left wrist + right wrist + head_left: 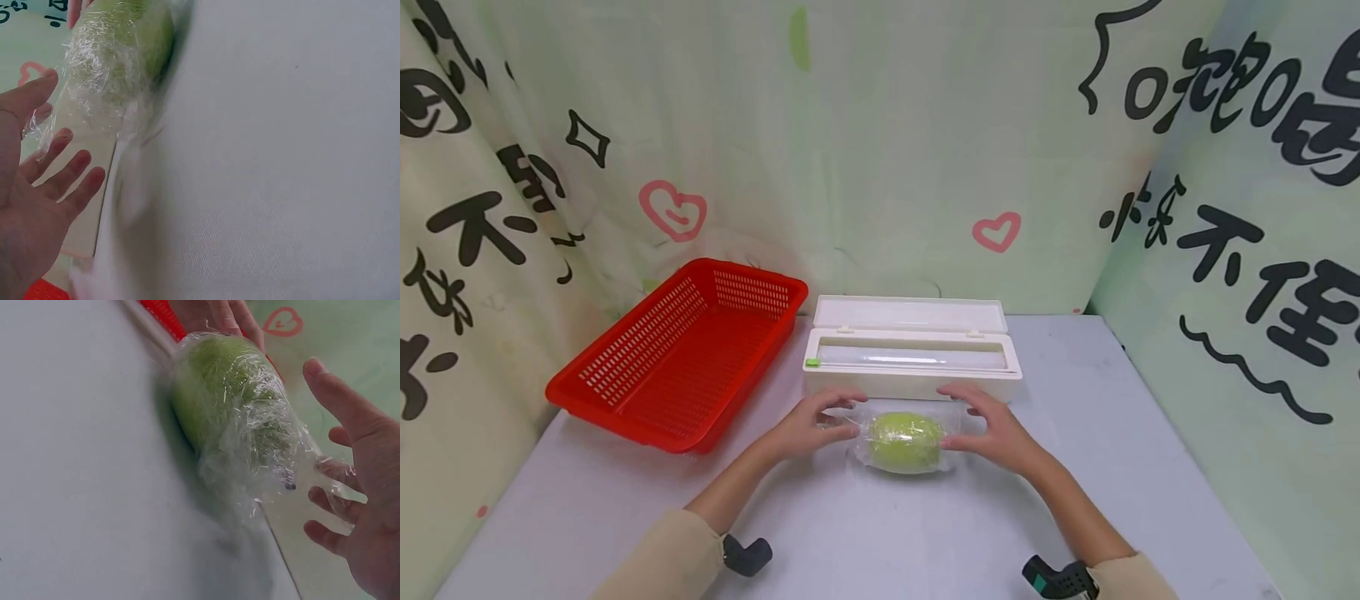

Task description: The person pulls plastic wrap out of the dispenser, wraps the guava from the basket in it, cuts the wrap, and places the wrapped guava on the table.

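An oval green fruit (906, 443), loosely wrapped in clear cling film (275, 434), lies on the white table in front of the cling film box. To its left is my left hand (816, 425), with fingers spread apart near the loose film end. My right hand (996, 429) is at the fruit's right side, its thumb close to the fruit. In the right wrist view, a flap of film lies against the right hand's fingers, which are parted and not closed on the fruit. The exact kind of fruit is hard to tell under the film.
Behind the fruit stands a white cling film box (910, 386), lid (910, 314) raised, with a film roll (917, 357) inside and a green slider at its left end. A red plastic basket (625, 429) sits at the left. Printed curtains surround the table (895, 542).
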{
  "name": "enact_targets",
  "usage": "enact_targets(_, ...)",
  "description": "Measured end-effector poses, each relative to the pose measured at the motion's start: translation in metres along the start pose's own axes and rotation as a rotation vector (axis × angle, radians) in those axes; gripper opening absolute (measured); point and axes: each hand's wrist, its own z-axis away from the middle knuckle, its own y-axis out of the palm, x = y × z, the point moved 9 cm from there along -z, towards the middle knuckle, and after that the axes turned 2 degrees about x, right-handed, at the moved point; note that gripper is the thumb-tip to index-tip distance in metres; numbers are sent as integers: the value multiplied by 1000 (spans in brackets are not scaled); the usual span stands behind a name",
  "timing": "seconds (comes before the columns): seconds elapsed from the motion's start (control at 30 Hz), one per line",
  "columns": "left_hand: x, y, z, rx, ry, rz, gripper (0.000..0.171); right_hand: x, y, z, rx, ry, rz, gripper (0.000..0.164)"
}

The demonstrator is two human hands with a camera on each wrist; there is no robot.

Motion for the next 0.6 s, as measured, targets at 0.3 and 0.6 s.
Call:
enact_targets(0.3,9,14,-1,62,-18,83,46,7,26,-8,106,-39,-5,75)
enact_targets(0.6,13,18,-3,15,-57,106,38,4,46,-11,194,37,9,79)
